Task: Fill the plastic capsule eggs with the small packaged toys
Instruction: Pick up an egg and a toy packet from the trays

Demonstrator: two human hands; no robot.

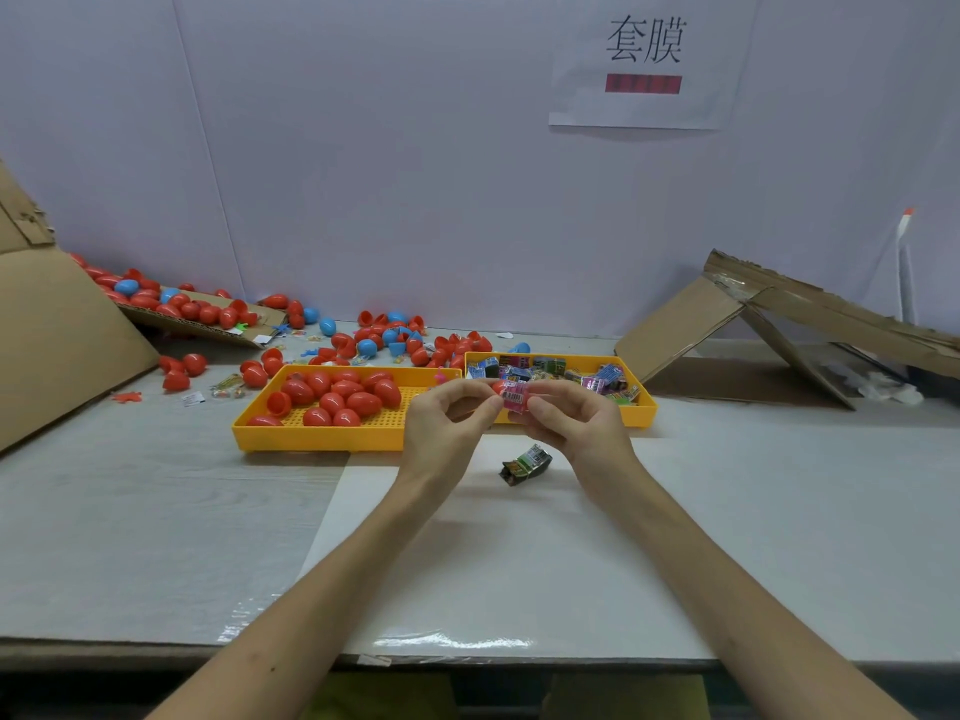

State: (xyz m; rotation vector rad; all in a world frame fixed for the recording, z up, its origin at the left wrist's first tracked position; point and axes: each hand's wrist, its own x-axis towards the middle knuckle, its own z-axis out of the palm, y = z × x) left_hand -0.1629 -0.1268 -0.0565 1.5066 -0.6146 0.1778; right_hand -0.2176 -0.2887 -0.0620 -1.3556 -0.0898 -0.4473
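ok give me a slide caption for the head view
Left hand and right hand hold a pink packaged toy against a red plastic egg piece near the yellow plastic toy tray.

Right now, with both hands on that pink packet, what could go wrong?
1. The pink packet looks bulky against the red egg piece pinched between left hand and right hand; it may jam or pop out.
2. The loose packet on the table under the hands could be knocked or forgotten.

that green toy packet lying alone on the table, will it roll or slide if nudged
The green packet looks crumpled and boxy, so it would probably slide, not roll. Its glossy wrap may be slippery. Small, so likely light.
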